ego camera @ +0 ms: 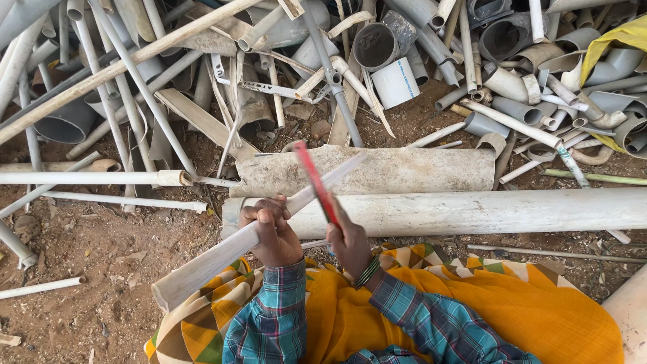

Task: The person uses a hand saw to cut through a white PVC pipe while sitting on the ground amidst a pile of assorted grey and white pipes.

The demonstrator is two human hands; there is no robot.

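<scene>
While both hands sit low centre over the lap, left hand (273, 232) is clenched round a long whitish pipe strip (229, 253), fingers wrapped over the top, knuckles up; strip runs diagonally from near left, where its cut end hangs above the cloth edge, up to the far right, tip blurred around mid-frame. Right hand (350, 243) is closed on the lower end of a thin red blade (315, 182), which looks like a saw blade or flat tool, motion-blurred so can't tell the type; blade tilts up and to the far left, crossing the strip just right of the left hand, whether touching or just in front can't tell. Green bangles (367, 273) on the right wrist, plaid teal sleeves (273, 317) on both arms, orange cloth (472, 310) with a chequered border across the lap. Just beyond the hands two big dirty pipes lie crosswise on the ground: the thick pipe (485, 210) runs from centre out to the right edge, the cracked pipe (404, 170) lies just behind it and is shorter. Far side is a scrap heap (472, 67) of grey and white pipe offcuts, bends and split pieces, all sizes, plus a short white pipe stub (396, 82) near top centre and a yellow sheet (620, 40) at the far right. Thin white tubes (94, 178) lie on the red dirt (81, 249) on the left, well apart from the hands
</scene>
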